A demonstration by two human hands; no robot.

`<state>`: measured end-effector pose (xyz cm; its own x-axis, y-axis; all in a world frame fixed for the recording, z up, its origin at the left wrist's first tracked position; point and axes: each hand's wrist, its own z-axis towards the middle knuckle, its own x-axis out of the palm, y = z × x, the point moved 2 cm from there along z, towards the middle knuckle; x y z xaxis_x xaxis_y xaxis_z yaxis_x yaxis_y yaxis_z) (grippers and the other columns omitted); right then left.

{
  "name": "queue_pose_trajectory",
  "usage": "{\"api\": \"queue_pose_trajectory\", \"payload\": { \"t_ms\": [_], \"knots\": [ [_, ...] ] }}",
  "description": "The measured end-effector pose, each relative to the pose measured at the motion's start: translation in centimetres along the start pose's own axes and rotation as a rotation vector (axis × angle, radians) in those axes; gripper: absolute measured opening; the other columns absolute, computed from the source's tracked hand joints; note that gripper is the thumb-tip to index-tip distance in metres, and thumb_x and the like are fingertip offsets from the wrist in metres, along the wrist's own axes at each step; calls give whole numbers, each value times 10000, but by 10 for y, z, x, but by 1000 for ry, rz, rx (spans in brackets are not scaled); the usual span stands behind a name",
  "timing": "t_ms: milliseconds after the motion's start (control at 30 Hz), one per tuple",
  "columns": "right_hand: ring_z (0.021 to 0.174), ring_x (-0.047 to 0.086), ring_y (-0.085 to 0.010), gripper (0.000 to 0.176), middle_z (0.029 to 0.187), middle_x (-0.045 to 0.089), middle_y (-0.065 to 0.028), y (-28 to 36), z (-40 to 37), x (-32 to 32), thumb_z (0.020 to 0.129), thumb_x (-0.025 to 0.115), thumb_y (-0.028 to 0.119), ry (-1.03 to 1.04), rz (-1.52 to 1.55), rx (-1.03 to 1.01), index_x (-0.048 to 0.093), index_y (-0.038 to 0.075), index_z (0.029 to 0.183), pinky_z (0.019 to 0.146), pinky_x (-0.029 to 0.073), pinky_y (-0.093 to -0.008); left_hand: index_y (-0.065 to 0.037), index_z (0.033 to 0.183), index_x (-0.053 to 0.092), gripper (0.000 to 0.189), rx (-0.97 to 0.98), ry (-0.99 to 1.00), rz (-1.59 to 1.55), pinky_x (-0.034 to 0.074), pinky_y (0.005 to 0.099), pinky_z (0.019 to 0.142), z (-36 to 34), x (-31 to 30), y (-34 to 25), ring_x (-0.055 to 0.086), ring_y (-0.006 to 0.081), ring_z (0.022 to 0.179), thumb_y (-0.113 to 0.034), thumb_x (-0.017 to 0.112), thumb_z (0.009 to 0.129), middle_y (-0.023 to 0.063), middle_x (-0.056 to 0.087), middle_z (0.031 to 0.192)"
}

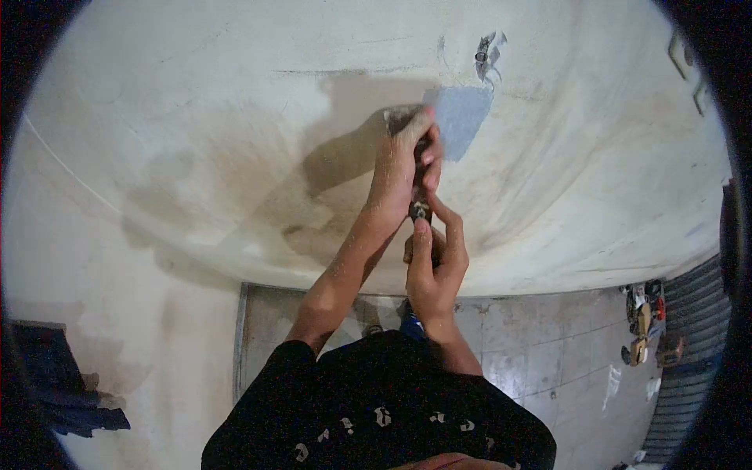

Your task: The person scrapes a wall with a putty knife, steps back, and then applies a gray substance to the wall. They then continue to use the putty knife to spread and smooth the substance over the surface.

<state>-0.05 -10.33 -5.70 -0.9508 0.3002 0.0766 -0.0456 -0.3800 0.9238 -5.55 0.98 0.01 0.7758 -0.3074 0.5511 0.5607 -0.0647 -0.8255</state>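
Both my hands are on a dark, long-bodied tool (421,210) held up against a pale, stained wall (235,133). My left hand (403,160) is closed around its upper part, just under a dusty grey head (399,117). Lower down, my right hand (439,266) grips the rear end, with its thumb laid along the body. Most of the tool is hidden by my fingers, so I cannot tell its exact kind. The head is right beside a smooth grey patch (464,117) on the wall. Pale specks of dust cover my left forearm.
Above the patch is a damaged spot (484,56) with dark marks. Dark cloth (59,380) hangs at the lower left. Tiled floor (540,345) lies below, with several small items (644,321) near a ribbed shutter (689,360) at the right.
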Motion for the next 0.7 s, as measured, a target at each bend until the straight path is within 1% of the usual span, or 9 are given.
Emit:
{"api": "queue_pose_trajectory", "payload": {
  "t_ms": [67, 133, 233, 267, 367, 400, 500, 633, 700],
  "knots": [
    [559, 439, -48, 319, 733, 553, -18, 11, 5, 4, 996, 491, 111, -33, 17, -23, 482, -11, 1291, 497, 337, -207, -109, 742, 486, 339, -13, 7, -21, 323, 250, 361, 0, 5, -7, 397, 111, 356, -381, 566, 928, -27, 381, 521],
    [549, 434, -48, 315, 695, 533, -8, 8, 2, 2, 997, 492, 117, -33, 18, -36, 487, -10, 1285, 495, 336, -210, -106, 755, 484, 327, -26, -7, -39, 319, 252, 358, -1, 7, -8, 400, 113, 357, -369, 556, 936, -28, 376, 516],
    [538, 424, -47, 310, 649, 508, 5, 7, 4, 0, 1000, 488, 125, -31, -6, -50, 491, -7, 1280, 493, 327, -208, -111, 752, 481, 327, 0, 10, -11, 317, 250, 359, -1, 2, 2, 406, 111, 361, -372, 553, 937, -29, 376, 510],
    [535, 420, -47, 309, 636, 500, 9, 6, 4, 0, 1001, 487, 127, -34, -17, -49, 492, -6, 1279, 493, 324, -207, -117, 736, 477, 333, 26, 2, 5, 312, 252, 354, 0, 6, -4, 408, 111, 357, -371, 547, 941, -27, 379, 504],
    [537, 426, -47, 310, 633, 502, 8, 20, 11, 3, 1002, 486, 132, -8, 18, -23, 491, -4, 1280, 496, 321, -203, -121, 717, 474, 345, 68, 37, -6, 308, 254, 349, 6, 10, -14, 408, 111, 350, -373, 548, 941, -25, 389, 504],
    [536, 429, -48, 308, 622, 498, 8, 21, 9, 2, 1002, 486, 132, -18, 9, -10, 491, -5, 1279, 499, 319, -201, -123, 702, 466, 358, 63, 18, 34, 307, 255, 348, 2, 10, -14, 407, 109, 351, -376, 545, 941, -27, 386, 501],
    [537, 422, -48, 314, 624, 499, 9, 8, 1, -2, 1001, 488, 129, 5, -57, 17, 487, -7, 1283, 500, 320, -205, -123, 707, 465, 356, -7, -3, -12, 311, 253, 353, -1, 1, 1, 406, 106, 358, -378, 538, 944, -27, 382, 501],
    [551, 440, -50, 329, 679, 530, -3, 11, 6, 3, 996, 500, 126, -26, -9, -43, 479, -11, 1295, 501, 334, -208, -117, 720, 478, 346, -7, -4, -28, 316, 255, 352, 0, 7, -11, 397, 110, 352, -375, 548, 940, -25, 391, 516],
    [556, 439, -49, 331, 690, 528, -6, 7, 2, 2, 996, 497, 122, -28, -6, -23, 475, -11, 1299, 503, 334, -208, -116, 723, 479, 340, -36, -56, -15, 319, 254, 353, -3, 4, -3, 394, 110, 351, -371, 551, 937, -25, 392, 519]
  ]
}}
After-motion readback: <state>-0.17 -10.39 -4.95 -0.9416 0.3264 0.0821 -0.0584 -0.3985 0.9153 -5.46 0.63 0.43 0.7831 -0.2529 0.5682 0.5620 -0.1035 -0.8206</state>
